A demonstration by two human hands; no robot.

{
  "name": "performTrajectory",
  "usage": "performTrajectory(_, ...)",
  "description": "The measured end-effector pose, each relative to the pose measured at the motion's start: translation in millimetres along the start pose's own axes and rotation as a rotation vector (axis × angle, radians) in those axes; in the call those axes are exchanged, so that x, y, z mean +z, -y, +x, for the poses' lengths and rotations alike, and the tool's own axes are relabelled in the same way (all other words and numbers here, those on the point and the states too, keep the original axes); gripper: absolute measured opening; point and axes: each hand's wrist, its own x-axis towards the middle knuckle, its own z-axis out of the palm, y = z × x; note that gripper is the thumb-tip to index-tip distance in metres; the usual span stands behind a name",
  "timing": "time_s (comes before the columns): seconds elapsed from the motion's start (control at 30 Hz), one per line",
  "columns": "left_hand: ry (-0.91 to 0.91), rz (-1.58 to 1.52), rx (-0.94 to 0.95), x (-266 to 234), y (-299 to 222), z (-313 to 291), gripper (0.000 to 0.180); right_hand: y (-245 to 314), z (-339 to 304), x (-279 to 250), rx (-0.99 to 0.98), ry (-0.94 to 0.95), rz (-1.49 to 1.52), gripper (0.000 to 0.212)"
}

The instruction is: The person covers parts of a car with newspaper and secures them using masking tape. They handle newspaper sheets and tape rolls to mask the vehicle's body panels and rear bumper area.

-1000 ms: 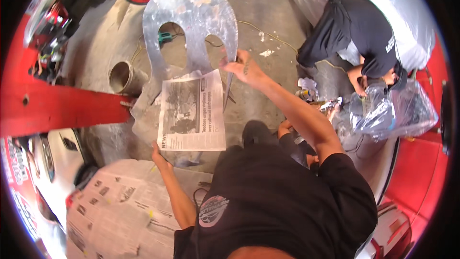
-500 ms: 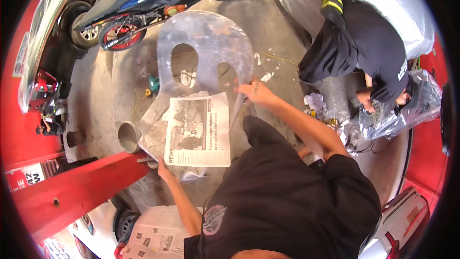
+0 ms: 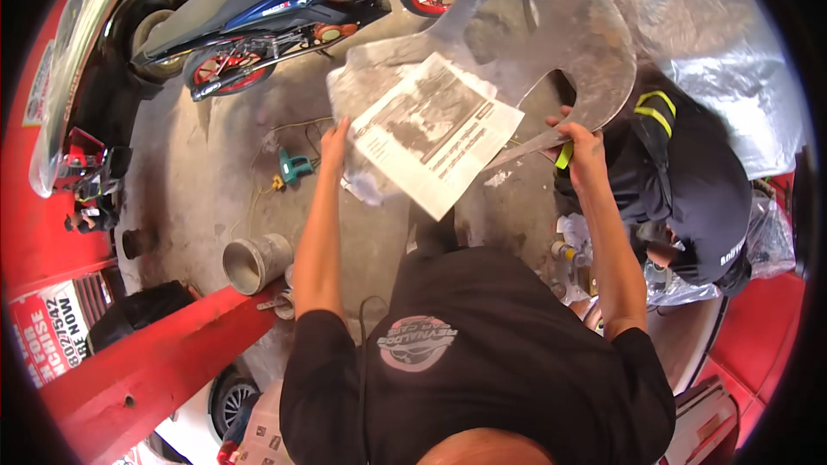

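A large grey panel (image 3: 594, 43) with a rounded end and two big cut-outs is held up in front of me, tilted toward the upper right. On its squarish part lies a sheet of newspaper (image 3: 435, 142), one corner hanging past the near edge. My left hand (image 3: 334, 146) is closed at the panel's left edge, beside the newspaper's corner; what its fingers do underneath is hidden. Around the panel's narrow right-hand strip, my right hand (image 3: 586, 153) has its fingers wrapped.
Beyond the panel stands a blue motorcycle (image 3: 319, 13) with red wheels. A crouching co-worker in dark clothes (image 3: 702, 172) is close on the right, near a silver sheet (image 3: 724, 77). A teal power tool (image 3: 295, 166), a metal bucket (image 3: 257, 263) and a red beam (image 3: 172, 340) lie left.
The panel has swung clockwise and up to the right, its rounded end now near the co-worker. The newspaper has turned with it. Both hands have moved along, still holding on.
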Motion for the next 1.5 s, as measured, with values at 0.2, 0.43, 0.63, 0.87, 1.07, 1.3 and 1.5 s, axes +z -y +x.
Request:
performTrajectory(0.2, -0.036, 0.211, 0.109, 80.7, -23.6, 117.1, 0.067, -33.2, 138.3, 44.3, -0.020, -0.195, 0.027, 0.048)
performTrajectory(0.43, 0.294, 0.447, -0.092, 35.3, 40.9, 36.1, 0.050, -129.9, 334.4, 75.5, 0.009, -0.389, -0.079, 0.038)
performTrajectory(0.63, 0.224, 1.002, -0.667, -114.9, 168.7, -129.6, 0.049, -253.4, 405.1, 13.9, 0.421, -0.349, -0.111, 0.035)
performTrajectory(0.87, 0.665, 1.256, -0.125, -59.4, 200.3, -259.4, 0.033, -310.6, 436.9, -64.1, 0.233, -0.244, -0.170, 0.050)
performTrajectory(1.07, 0.204, 0.591, -0.595, 66.6, 173.4, -225.8, 0.036, -255.9, 504.5, -75.1, 0.587, -0.067, -0.364, 0.048)
performTrajectory(1.3, 0.045, 0.176, -0.665, 140.6, 142.3, -311.5, 0.039, -245.6, 422.4, -51.7, 0.462, 0.054, -0.475, 0.020)
performTrajectory(1.5, 0.006, -0.120, -0.639, 194.8, 127.8, -364.9, 0.042, -242.6, 337.9, -38.4, 0.419, 0.681, -0.869, 0.008)
